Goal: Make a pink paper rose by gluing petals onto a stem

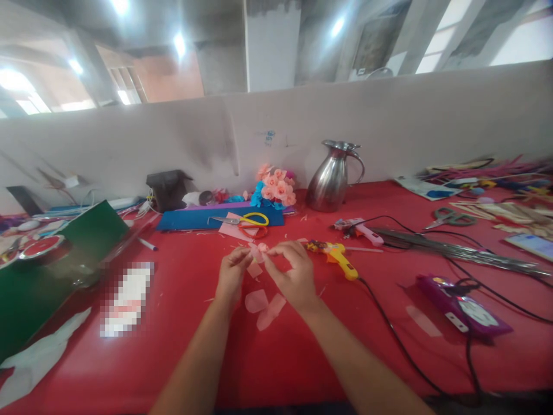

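Note:
Between both hands, just above the red table (181,357), is a small pink paper flower (259,250). My left hand (232,275) pinches its left side with fingers closed. On the other side, the thumb and fingertips of my right hand (294,274) grip it too. Cut pink paper petals (271,311) lie on the table below the hands. Beyond the fingers rest yellow-handled scissors (253,219), partly over a pink paper sheet (235,226). A yellow glue gun (343,260) lies right of my right hand.
A bunch of pink paper flowers (279,187) and a steel jug (330,178) stand at the back. To the right are a pink glue gun (367,233), grey-handled scissors (453,217) and a purple power strip (464,308) with trailing cords. Green sheet (43,288) lies left.

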The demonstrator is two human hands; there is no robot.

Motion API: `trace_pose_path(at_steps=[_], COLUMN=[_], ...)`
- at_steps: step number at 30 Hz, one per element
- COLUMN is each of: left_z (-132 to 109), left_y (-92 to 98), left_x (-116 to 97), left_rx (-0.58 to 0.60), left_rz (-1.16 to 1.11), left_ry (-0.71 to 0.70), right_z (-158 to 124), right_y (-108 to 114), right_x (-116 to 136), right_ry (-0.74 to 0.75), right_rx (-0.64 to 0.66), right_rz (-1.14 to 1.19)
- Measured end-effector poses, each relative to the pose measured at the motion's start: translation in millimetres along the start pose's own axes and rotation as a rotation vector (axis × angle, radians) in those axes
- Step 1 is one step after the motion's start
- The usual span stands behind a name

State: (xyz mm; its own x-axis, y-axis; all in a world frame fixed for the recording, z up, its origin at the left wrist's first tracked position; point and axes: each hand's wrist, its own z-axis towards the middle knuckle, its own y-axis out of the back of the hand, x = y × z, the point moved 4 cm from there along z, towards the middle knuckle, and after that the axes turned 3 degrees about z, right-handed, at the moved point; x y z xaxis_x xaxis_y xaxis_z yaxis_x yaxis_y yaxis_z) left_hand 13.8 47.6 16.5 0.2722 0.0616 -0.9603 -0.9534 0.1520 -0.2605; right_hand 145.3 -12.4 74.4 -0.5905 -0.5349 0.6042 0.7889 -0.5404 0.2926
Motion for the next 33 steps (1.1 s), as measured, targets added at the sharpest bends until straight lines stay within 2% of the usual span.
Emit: trace_pose_path(at_steps=[4,8,13,18,30,33], left_z=[-2,-4,-3,-3,-1,-1], left_y=[-1.5,-3.0,-1.4,-0.8,4.0,5.9], left_x=[-3,-6,-5,-3,3,2], left_rx=[-0.003,0.001,-0.027,-0.036,-0.062,-0.087], left_rz=[0.025,0.054,0.069,0.087,0.185,0.204], left_ry=[-0.019,-0.027,-0.030,-0.047,-0.130,-0.161], right_z=[0,-1,-3,-3,-9,-11], right_y=[1,1,-1,-2,-6,-9], right_x=[3,2,-2,-3,-4,2], right_ry=[0.026,-0.009,-0.023,-0.041,0.067,0.125], right_rx=[-0.032,-0.059,-0.032,-0.057,0.002,0.067], right_rz=[-0.070,-0.067,-0.089,-0.115,-0.220,-0.279])
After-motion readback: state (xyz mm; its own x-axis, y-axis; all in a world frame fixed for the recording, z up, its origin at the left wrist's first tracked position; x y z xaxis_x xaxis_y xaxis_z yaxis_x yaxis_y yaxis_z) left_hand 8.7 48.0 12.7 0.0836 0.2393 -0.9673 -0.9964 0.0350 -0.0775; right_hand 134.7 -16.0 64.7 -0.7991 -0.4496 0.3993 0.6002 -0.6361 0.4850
